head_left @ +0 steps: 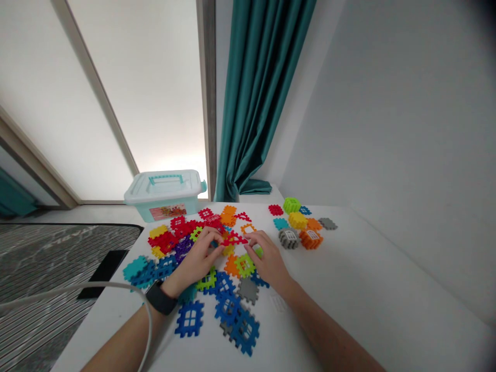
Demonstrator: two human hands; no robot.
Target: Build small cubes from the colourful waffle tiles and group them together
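Both hands meet over a heap of colourful waffle-style building tiles point(228, 305) on a white table point(368, 294). My left hand point(199, 258), with a black watch on its wrist, and my right hand point(267, 261) together pinch a red triangular tile point(233, 239) between their fingertips. Beneath the hands lie blue, green, orange and grey tiles. More red tiles point(182, 230), yellow and purple ones lie to the left of the hands.
A pale teal lidded plastic box point(165, 194) stands at the table's far left. Small assembled tile cubes point(298, 230) sit at the far right of the heap. A teal curtain point(263, 98) hangs behind. A white cable point(77, 292) crosses the left edge.
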